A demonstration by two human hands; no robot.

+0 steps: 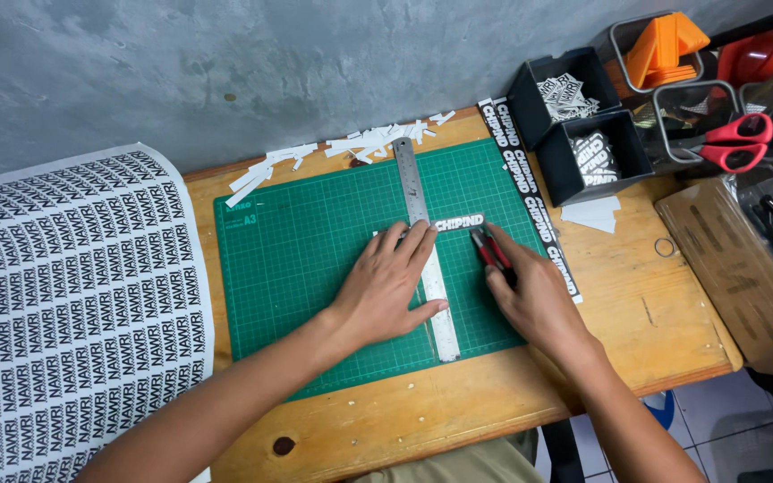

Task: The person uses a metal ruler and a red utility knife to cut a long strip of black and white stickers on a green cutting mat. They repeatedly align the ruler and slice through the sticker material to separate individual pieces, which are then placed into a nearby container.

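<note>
Small printed label strip (pixel 459 222) lying flat on the green cutting mat (pixel 297 259), poking out to the right from under the steel ruler (pixel 415 192), just above the knife tip. Red-and-black craft knife (pixel 491 253) held in the right hand (pixel 539 300), grip closed around its handle, blade end just beside the ruler's right edge and the strip. Left hand (pixel 388 284) pressed flat on the ruler, fingers spread and open, holding nothing, fingertips reaching up to the strip. Ruler running from the mat's top edge down toward its lower edge, slightly slanted. Mat resting on the wooden desk (pixel 637 313). Long black-and-white printed band (pixel 530 197) lying beside the mat's right edge. White paper offcuts (pixel 351 145) scattered along the desk's back edge. Two black boxes (pixel 574 125) of cut labels at the right rear, red-handled scissors (pixel 731 141) in a container beyond. Large printed label sheet (pixel 73 304) draped at the far left.
</note>
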